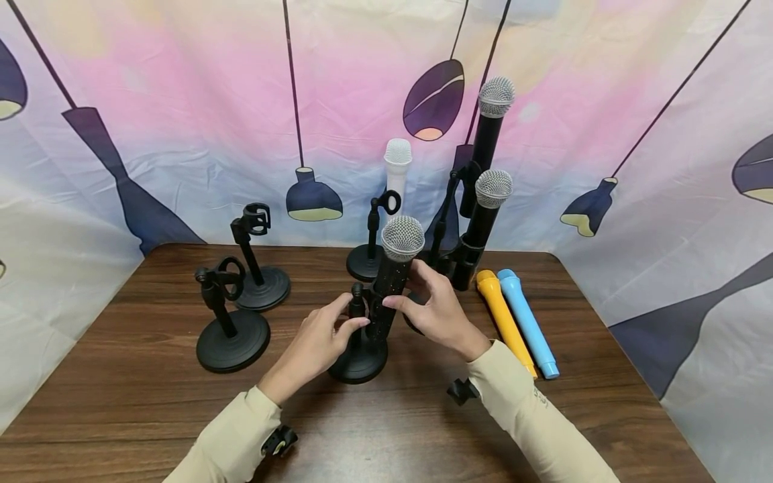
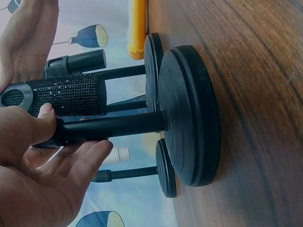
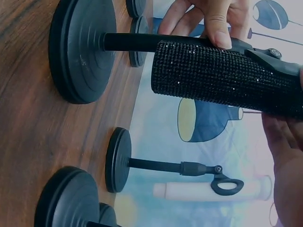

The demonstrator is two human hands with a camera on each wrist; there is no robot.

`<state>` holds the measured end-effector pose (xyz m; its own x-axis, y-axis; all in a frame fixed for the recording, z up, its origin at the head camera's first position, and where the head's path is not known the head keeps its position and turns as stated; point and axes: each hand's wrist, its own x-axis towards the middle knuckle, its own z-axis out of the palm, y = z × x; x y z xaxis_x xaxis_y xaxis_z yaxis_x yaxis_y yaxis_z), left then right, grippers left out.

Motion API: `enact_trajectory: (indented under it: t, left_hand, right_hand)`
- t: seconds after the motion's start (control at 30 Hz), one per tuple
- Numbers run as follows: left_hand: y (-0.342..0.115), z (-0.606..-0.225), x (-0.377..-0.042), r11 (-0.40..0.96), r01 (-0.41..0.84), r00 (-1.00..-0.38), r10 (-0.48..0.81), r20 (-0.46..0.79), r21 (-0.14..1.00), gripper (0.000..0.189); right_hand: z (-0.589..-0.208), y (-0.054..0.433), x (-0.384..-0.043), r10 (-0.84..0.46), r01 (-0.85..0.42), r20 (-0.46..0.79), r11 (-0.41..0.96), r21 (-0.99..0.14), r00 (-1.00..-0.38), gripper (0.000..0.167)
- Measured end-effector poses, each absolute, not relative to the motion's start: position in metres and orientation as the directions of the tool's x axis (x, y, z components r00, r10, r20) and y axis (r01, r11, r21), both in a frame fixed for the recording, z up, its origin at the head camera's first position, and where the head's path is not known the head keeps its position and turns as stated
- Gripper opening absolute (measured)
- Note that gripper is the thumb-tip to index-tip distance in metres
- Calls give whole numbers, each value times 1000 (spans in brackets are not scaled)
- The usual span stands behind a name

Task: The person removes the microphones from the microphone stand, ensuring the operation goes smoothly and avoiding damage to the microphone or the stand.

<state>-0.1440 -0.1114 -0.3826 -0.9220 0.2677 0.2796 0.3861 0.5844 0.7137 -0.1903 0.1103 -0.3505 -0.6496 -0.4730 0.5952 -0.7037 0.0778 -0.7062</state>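
A black microphone [image 1: 392, 275] with a silver mesh head and a sparkling studded body leans slightly to the right in the clip of a small round-based stand [image 1: 360, 365]. My left hand [image 1: 317, 339] grips the stand's post [image 2: 118, 125] below the clip, its thumb on one side and its fingers on the other. From the right, my right hand [image 1: 439, 312] holds the microphone's body between thumb and fingers. The lower end of the studded body [image 3: 203, 73] hangs beside the post, above the base.
Two microphone stands [image 1: 232, 342] with vacant clips are at left. A white microphone [image 1: 398, 168] is upright behind another stand [image 1: 364, 261]. Two black microphones [image 1: 486, 208] stand at right. Yellow [image 1: 507, 322] and blue [image 1: 528, 322] microphones lie near the table's right edge.
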Motion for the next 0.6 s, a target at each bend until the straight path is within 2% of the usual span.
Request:
enact_trajectory:
  t: [0.27, 0.6]
  left_hand:
    - [-110, -386, -142, 599, 390, -921, 250, 300, 699, 23]
    - [-110, -386, -142, 596, 404, -915, 265, 305, 694, 22]
  right_hand:
    - [-347, 110, -190, -457, -718, 589, 182, -672, -667, 43]
    - [-349, 112, -190, -496, -699, 584, 67, -712, -643, 57]
